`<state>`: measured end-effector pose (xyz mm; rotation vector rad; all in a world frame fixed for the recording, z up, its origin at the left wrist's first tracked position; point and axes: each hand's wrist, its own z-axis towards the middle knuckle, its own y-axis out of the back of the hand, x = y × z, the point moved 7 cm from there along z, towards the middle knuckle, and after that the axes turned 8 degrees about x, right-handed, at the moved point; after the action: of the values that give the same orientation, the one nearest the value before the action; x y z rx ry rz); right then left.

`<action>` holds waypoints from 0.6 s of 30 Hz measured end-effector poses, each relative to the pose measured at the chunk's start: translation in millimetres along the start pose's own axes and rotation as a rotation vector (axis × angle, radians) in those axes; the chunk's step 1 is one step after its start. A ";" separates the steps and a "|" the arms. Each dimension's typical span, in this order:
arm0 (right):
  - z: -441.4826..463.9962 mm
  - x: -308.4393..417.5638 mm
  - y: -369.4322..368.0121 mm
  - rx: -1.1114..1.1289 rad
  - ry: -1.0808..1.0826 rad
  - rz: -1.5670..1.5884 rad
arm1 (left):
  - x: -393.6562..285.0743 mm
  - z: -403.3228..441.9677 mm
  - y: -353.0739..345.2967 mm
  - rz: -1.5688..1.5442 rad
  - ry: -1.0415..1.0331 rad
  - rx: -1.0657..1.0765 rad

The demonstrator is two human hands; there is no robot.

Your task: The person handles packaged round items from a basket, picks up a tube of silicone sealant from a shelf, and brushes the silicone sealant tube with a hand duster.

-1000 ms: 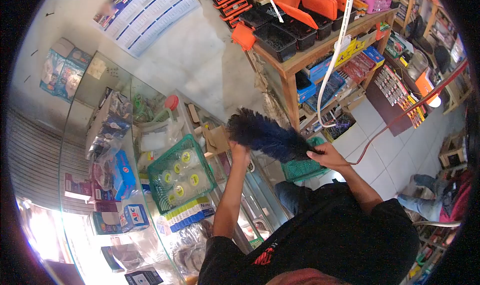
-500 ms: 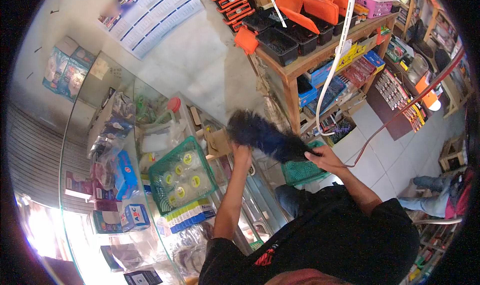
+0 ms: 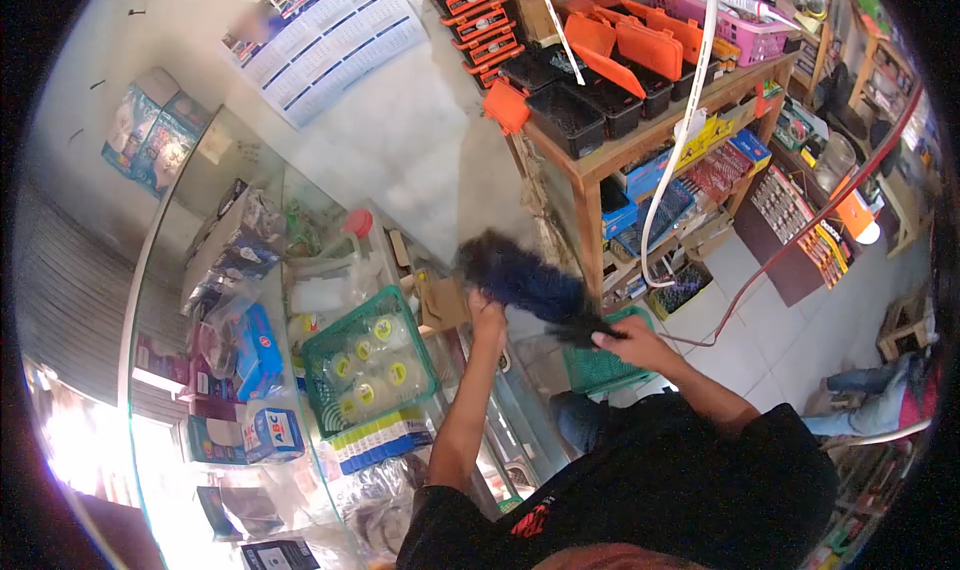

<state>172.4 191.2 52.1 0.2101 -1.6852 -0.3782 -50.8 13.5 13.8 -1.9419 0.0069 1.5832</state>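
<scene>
A dark blue-black feather duster (image 3: 530,285) stretches across the middle of the view, between my two hands. My right hand (image 3: 636,344) is closed around its handle end, thumb along the top. At the fluffy far end, my left hand (image 3: 487,315) is curled against the bristles, which partly hide the fingers. Just left of that hand, a green basket (image 3: 425,355) holding round clear packs with yellow-green labels sits in the glass display case (image 3: 305,185). Below the duster's handle is another green basket (image 3: 600,370).
A wooden table (image 3: 590,165) at upper right bears black boxes with orange lids (image 3: 645,45) and a pink basket (image 3: 765,45). A white cable (image 3: 680,150) hangs in front of it. Boxed goods (image 3: 272,432) fill the glass case. Another person's legs (image 3: 860,400) show at right.
The view has shifted slightly. The duster's handle end and my right hand are a little lower and further left; the left hand stays by the fluffy end.
</scene>
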 end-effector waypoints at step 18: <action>147.4 162.2 160.7 -0.405 0.363 0.396 | -16.6 0.8 -21.8 0.143 -0.059 0.243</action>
<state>15.1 302.0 244.0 -0.3344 -1.2239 -0.3492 -47.9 25.2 38.5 -1.7381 0.3059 1.6464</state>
